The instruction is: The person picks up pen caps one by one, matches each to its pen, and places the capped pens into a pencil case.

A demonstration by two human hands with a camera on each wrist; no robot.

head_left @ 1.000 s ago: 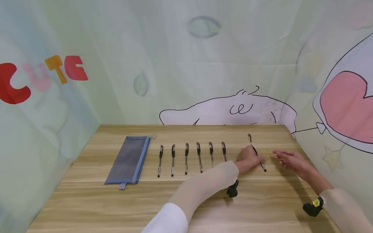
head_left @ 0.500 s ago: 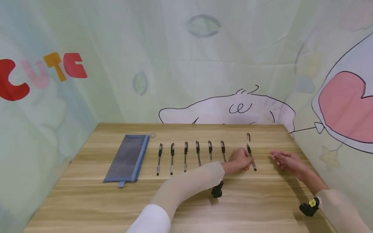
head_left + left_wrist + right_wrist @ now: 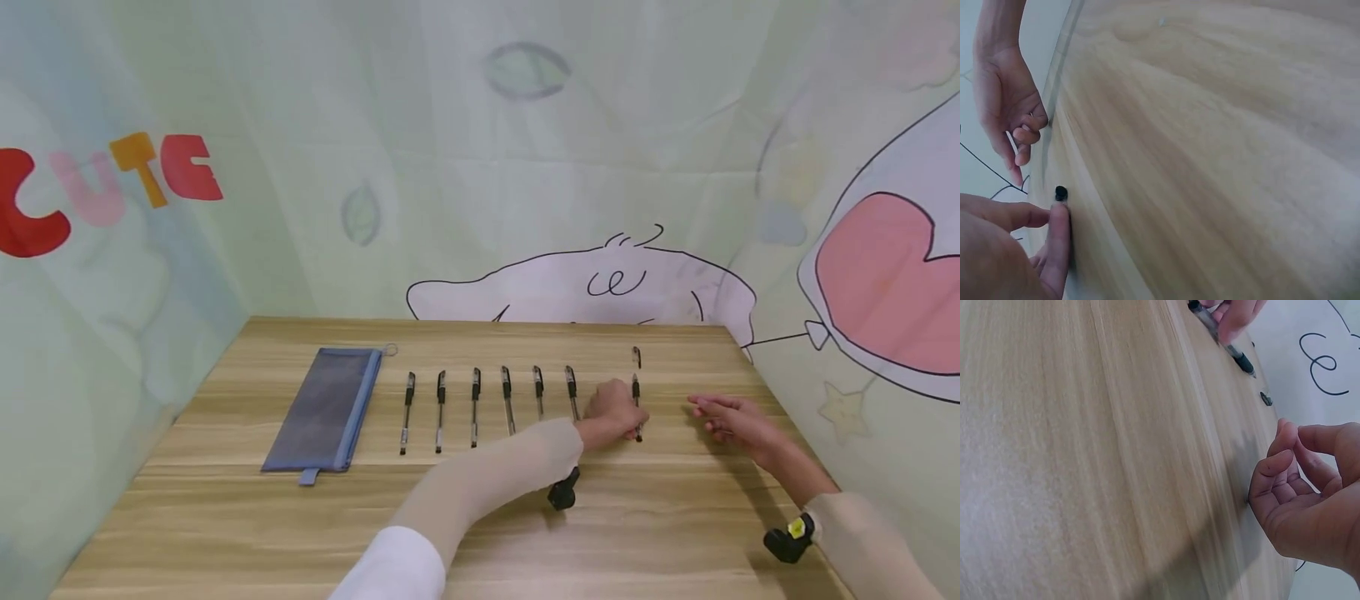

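In the head view, my left hand [image 3: 615,410] reaches across to an uncapped black gel pen [image 3: 636,392] lying upright on the wooden table. Its fingers pinch the pen's lower barrel, as the right wrist view also shows on the pen [image 3: 1244,362]. The pen's tip points to the far edge, and a loose black cap [image 3: 637,357] lies just beyond it, apart. To the right, my right hand [image 3: 738,425] hovers over the table with loosely bent fingers and nothing in them. Left of the left hand, several capped pens [image 3: 475,408] lie in a row; the forearm hides some lower ends.
A blue-grey mesh zip pouch [image 3: 322,410] lies flat on the left of the wooden table [image 3: 300,533]. A printed cloth backdrop [image 3: 465,167] rises behind the table's far edge and along both sides.
The uncapped pen has turned from a slant to nearly straight and shifted left, in line with its cap. My left hand moved left with it. The right hand hardly moved.
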